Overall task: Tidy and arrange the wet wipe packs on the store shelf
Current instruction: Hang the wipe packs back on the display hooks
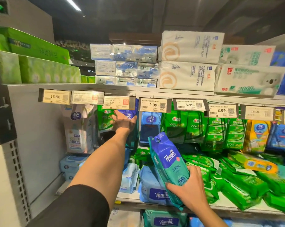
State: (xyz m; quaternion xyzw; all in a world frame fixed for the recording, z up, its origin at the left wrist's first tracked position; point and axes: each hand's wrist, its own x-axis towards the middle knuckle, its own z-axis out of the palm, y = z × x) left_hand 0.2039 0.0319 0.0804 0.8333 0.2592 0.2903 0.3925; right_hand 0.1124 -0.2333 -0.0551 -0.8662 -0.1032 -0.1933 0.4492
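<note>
My right hand (186, 187) grips the lower end of a blue and teal Tempo wet wipe pack (167, 163), held tilted in front of the shelf. My left hand (123, 121) reaches up under the price tags with fingers spread, touching a hanging blue Tempo pack (129, 114) next to a hanging green pack (105, 122). More green packs (179, 128) hang to the right. Flat blue Tempo packs (152, 189) and loose green packs (236, 182) lie on the shelf board (130, 196).
A row of price tags (153, 104) lines the upper shelf edge. White Vinda packs (78, 128) hang at the left by the grey side panel (37, 136). Tissue bundles (187, 61) are stacked on the top shelf. Yellow and blue packs (256, 136) hang far right.
</note>
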